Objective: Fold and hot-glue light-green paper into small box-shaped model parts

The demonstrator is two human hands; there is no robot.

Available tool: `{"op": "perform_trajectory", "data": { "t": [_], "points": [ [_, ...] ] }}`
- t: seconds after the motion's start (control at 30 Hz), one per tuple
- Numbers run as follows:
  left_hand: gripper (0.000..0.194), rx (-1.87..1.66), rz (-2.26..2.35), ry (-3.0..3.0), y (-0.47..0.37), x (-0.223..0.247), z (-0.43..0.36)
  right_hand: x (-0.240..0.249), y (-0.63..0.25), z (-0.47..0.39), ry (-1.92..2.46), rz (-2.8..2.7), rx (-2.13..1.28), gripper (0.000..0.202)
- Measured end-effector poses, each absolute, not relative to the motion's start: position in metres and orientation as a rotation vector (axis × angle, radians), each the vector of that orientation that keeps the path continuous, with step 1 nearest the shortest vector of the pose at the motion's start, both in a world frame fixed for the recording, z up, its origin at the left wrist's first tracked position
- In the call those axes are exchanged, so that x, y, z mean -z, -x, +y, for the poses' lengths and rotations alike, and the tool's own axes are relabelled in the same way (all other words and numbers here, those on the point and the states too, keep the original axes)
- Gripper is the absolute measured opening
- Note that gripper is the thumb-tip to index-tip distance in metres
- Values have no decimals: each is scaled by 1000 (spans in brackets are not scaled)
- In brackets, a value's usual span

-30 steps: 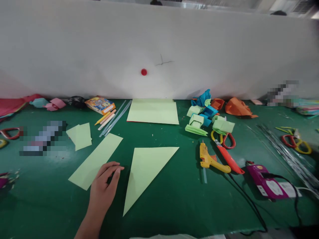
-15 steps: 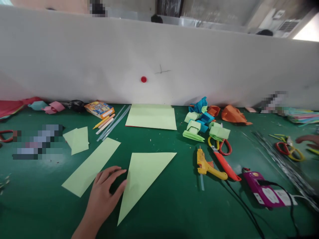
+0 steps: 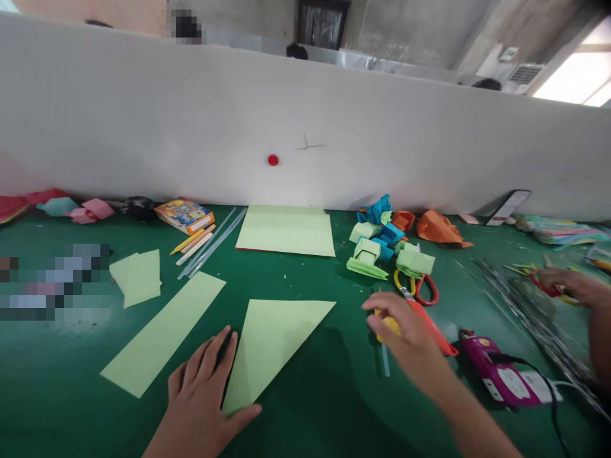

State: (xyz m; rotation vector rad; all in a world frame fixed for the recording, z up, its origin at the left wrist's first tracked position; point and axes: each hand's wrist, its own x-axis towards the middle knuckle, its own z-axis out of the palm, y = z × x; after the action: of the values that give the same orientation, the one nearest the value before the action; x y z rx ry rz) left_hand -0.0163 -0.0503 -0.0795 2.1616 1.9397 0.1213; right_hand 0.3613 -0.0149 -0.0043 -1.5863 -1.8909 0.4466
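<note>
A light green paper triangle (image 3: pixel 272 343) lies flat on the green table. My left hand (image 3: pixel 203 388) rests at its left edge with fingers stretched and the thumb over its lower corner. Left of that hand lies a long green paper strip (image 3: pixel 165 334). My right hand (image 3: pixel 405 334) hovers over the yellow glue gun (image 3: pixel 389 323), hiding most of it; its fingers are apart and curved, with nothing visible in them. Close by are a red-handled cutter (image 3: pixel 436 331) and scissors with red and yellow handles (image 3: pixel 428 291).
Behind the triangle lies a stack of green paper (image 3: pixel 286 232). Folded paper pieces (image 3: pixel 367 251) sit at the back right, near a purple device (image 3: pixel 499 372) with a cable. At far right another person's hand (image 3: pixel 568 280) holds scissors. A white partition (image 3: pixel 191 127) closes the back.
My right hand has come into view from the lower right, over the glue gun. My left hand has moved down along the triangle. The other person's hand now reaches the far-right scissors.
</note>
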Motion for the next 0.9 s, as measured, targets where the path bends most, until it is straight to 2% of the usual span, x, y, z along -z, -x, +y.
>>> {"op": "perform_trajectory", "data": {
  "t": [0.07, 0.2, 0.27, 0.43, 0.63, 0.9],
  "points": [
    [102, -53, 1916, -2162, 19, 78, -56, 15, -347, -17, 1552, -2075, -421, 26],
    [69, -64, 1892, -2185, 23, 76, -62, 35, -322, -10, 1572, -2263, -409, 42],
    [61, -149, 1926, -2192, 22, 77, -61, 40, -315, -2, 1583, -2267, -428, 49],
    [62, -292, 1909, -2096, 18, 73, -47, 46, -307, 9, 1600, -2268, -489, 64],
    [60, -483, 1868, -2145, 11, 53, -22, 58, -307, 6, 1494, -2200, -568, 65],
    [47, -941, 1865, -2838, 15, 31, 18, 60, -314, 6, 1491, -1972, -448, 74]
  ]
}}
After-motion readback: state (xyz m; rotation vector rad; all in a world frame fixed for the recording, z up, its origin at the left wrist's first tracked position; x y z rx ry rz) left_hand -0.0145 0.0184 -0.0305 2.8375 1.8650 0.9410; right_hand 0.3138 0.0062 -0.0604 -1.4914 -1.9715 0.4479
